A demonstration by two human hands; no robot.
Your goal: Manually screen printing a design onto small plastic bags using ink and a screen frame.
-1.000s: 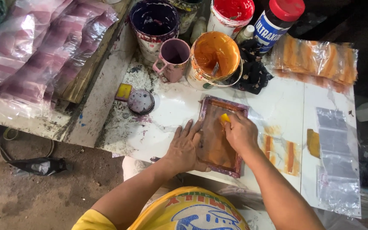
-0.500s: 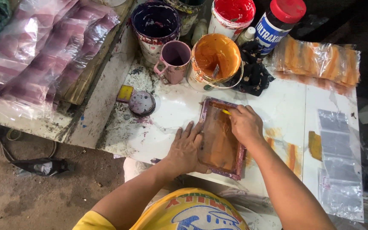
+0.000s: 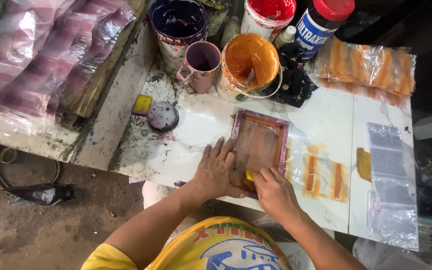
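Screen-printing frame (image 3: 258, 147) lies flat on your white table (image 3: 326, 107), a small rectangle with a purple-stained rim and orange-brown mesh; its long axis runs from the near edge of the table away from you, tipped a little to the right at the far end, so its far short side points towards the orange paint bucket (image 3: 250, 67).

Your left hand (image 3: 215, 170) is spread flat, fingers open and splayed, palm on the table with the fingertips pressing on the frame's left rail; your right hand (image 3: 274, 191) sits at the frame's near end, fingers curled closed around a small yellow squeegee (image 3: 249, 175) (only a sliver of it shows past your knuckles), which touches the mesh near that end.

Just right of the frame lies a clear plastic bag (image 3: 321, 172) with orange stripes printed on it; further right, a row of clear unprinted bags (image 3: 390, 175) lies along the table's edge; a bundle of orange-striped bags (image 3: 368, 65) lies at the far right corner.

Behind the frame stand a pink mug (image 3: 201, 65), a purple paint bucket (image 3: 178, 25) and a red paint tub (image 3: 267, 15); a round purple-smeared lid (image 3: 162, 116) and a yellow block (image 3: 142, 104) lie to the left, well apart from your hands.
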